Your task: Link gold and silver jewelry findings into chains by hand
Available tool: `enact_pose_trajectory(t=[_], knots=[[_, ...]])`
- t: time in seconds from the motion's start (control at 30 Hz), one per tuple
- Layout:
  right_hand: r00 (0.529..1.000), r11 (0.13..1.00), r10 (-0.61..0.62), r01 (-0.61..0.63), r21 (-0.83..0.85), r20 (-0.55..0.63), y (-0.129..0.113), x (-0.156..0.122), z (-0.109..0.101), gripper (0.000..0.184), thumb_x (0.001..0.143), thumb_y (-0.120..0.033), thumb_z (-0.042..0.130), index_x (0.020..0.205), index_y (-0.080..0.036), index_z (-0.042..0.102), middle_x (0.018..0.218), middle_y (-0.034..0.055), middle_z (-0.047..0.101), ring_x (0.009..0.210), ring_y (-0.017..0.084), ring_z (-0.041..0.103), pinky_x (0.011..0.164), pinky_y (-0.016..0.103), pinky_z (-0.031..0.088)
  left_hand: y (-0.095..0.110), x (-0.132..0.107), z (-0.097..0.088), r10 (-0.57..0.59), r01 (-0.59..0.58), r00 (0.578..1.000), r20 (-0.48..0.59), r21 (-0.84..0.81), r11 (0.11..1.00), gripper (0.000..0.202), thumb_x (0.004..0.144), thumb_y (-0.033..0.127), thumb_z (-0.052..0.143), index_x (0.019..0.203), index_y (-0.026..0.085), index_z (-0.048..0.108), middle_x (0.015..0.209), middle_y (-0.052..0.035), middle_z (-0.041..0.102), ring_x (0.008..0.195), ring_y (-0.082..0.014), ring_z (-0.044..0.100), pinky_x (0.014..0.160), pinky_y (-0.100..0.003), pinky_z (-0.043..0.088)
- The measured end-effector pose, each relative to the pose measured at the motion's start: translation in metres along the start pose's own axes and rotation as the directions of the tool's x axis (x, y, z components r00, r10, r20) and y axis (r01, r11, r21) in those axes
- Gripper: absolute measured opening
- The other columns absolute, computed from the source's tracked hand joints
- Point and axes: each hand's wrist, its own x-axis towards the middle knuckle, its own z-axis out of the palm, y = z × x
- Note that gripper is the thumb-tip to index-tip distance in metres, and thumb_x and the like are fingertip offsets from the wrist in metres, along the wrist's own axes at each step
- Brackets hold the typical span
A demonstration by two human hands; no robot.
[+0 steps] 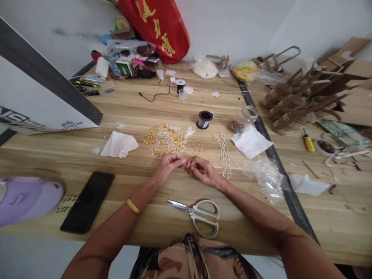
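My left hand [172, 164] and my right hand [203, 170] meet over the middle of the table, both with fingers pinched together. A thin gold chain [198, 148] runs from the fingertips of my right hand onto the wood. What my left fingertips pinch is too small to make out. Just beyond my left hand lies a heap of gold and clear beaded chains [162, 140]. Two silvery beaded chains [224, 157] lie stretched out right of my right hand. Scissors [190, 211] with pale handles rest partly open between my forearms.
A spool of wire [204, 119] stands behind the chains. A black phone [87, 202] lies left, near a purple device [29, 199]. To the right are a clear jar of beads [247, 115], a white paper [251, 142], plastic bags [266, 178] and stacked brown baskets [290, 102].
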Motion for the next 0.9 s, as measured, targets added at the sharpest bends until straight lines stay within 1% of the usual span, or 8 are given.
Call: enact_pose_trajectory(t=[0.07, 0.13, 0.27, 0.37, 0.47, 0.57, 0.7, 0.9], knots=[[0.997, 0.986, -0.075, 0.069, -0.154, -0.031, -0.002, 0.0, -0.002, 0.014, 0.092, -0.029, 0.044, 0.086, -0.018, 0.048, 0.094, 0.0086, 0.055, 0.084, 0.016, 0.055, 0.068, 0.029, 0.048, 0.002, 0.0, 0.0, -0.019, 0.019, 1.0, 0.003, 0.011, 1.0, 0.018, 0.063, 0.027, 0.074, 0.069, 0.012, 0.066, 0.063, 0.0005, 0.063, 0.061, -0.01, 0.054, 0.063, -0.023, 0.042], [0.987, 0.944, -0.154, 0.132, -0.302, -0.048, -0.003, -0.001, -0.003, 0.01, 0.092, -0.025, 0.043, 0.088, -0.018, 0.049, 0.097, 0.0094, 0.054, 0.088, 0.017, 0.055, 0.07, 0.03, 0.049, 0.004, -0.001, 0.002, -0.039, 0.039, 0.999, -0.002, 0.028, 0.999, 0.018, 0.058, 0.023, 0.076, 0.069, 0.012, 0.067, 0.064, 0.0004, 0.064, 0.06, -0.0098, 0.054, 0.062, -0.022, 0.042], [0.973, 0.808, -0.231, 0.178, -0.562, -0.024, -0.001, -0.003, -0.003, 0.006, 0.091, -0.019, 0.043, 0.092, -0.019, 0.048, 0.105, 0.0113, 0.051, 0.093, 0.018, 0.055, 0.067, 0.028, 0.05, 0.005, -0.001, 0.005, -0.038, 0.04, 0.999, -0.034, 0.065, 0.997, 0.017, 0.055, 0.019, 0.076, 0.067, 0.011, 0.065, 0.063, 0.0001, 0.064, 0.058, -0.0092, 0.054, 0.059, -0.021, 0.042], [0.968, 0.701, -0.249, 0.191, -0.687, 0.016, 0.0, -0.005, -0.002, 0.006, 0.09, -0.017, 0.043, 0.094, -0.019, 0.048, 0.11, 0.0122, 0.051, 0.094, 0.018, 0.056, 0.065, 0.026, 0.05, 0.002, -0.001, 0.006, 0.006, 0.0, 0.999, -0.047, 0.125, 0.992, 0.014, 0.057, 0.018, 0.074, 0.066, 0.011, 0.065, 0.062, -0.0003, 0.063, 0.058, -0.0093, 0.055, 0.059, -0.021, 0.043], [0.962, 0.634, -0.268, 0.22, -0.741, 0.057, 0.0, -0.007, -0.001, 0.007, 0.091, -0.017, 0.043, 0.095, -0.018, 0.048, 0.111, 0.0126, 0.052, 0.092, 0.018, 0.058, 0.065, 0.026, 0.05, -0.001, -0.001, 0.007, 0.063, -0.056, 0.998, -0.032, 0.179, 0.982, 0.012, 0.059, 0.017, 0.072, 0.066, 0.011, 0.065, 0.063, -0.0013, 0.063, 0.059, -0.0099, 0.056, 0.058, -0.021, 0.044], [0.955, 0.602, -0.283, 0.252, -0.758, 0.093, -0.001, -0.007, -0.001, 0.007, 0.092, -0.017, 0.043, 0.097, -0.017, 0.047, 0.111, 0.0125, 0.053, 0.093, 0.018, 0.059, 0.065, 0.025, 0.051, -0.003, -0.002, 0.009, 0.08, -0.075, 0.997, -0.017, 0.212, 0.974, 0.012, 0.06, 0.016, 0.071, 0.068, 0.011, 0.065, 0.066, -0.0024, 0.065, 0.06, -0.0106, 0.057, 0.059, -0.021, 0.046], [0.953, 0.611, -0.278, 0.27, -0.745, 0.117, -0.004, -0.005, -0.001, 0.008, 0.093, -0.016, 0.041, 0.097, -0.016, 0.047, 0.113, 0.0129, 0.055, 0.094, 0.017, 0.059, 0.065, 0.025, 0.052, -0.006, -0.003, 0.009, 0.064, -0.058, 0.998, -0.015, 0.25, 0.966, 0.013, 0.06, 0.017, 0.07, 0.071, 0.011, 0.065, 0.066, -0.0026, 0.065, 0.059, -0.0108, 0.058, 0.058, -0.022, 0.046], [0.957, 0.65, -0.267, 0.266, -0.712, 0.114, -0.004, -0.004, 0.001, 0.009, 0.094, -0.017, 0.038, 0.099, -0.017, 0.045, 0.113, 0.0132, 0.055, 0.095, 0.017, 0.06, 0.064, 0.025, 0.053, -0.008, -0.002, 0.008, 0.103, -0.099, 0.995, 0.004, 0.314, 0.944, 0.008, 0.063, 0.018, 0.067, 0.067, 0.012, 0.065, 0.064, -0.0023, 0.064, 0.059, -0.0108, 0.057, 0.057, -0.021, 0.044]])
